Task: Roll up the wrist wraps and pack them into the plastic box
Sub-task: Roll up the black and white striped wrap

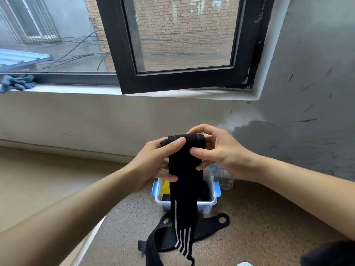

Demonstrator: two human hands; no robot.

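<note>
A black wrist wrap (pixel 182 181) with white stripes near its lower end hangs in front of me, its top rolled into a small coil. My left hand (pixel 153 164) grips the coil's left side, thumb across the front. My right hand (pixel 217 150) pinches the coil's right end, fingers curled over it. Below the wrap on the floor stands a clear plastic box (pixel 214 200) with blue clips; dark items and something yellow lie inside. More black wraps (pixel 209 227) lie spread on the floor in front of the box.
The box's clear lid (pixel 226 181) lies behind it by the wall. A black-framed window (pixel 178 79) hangs open above a white sill with grey gloves (pixel 17 82) at far left. The floor is speckled brown.
</note>
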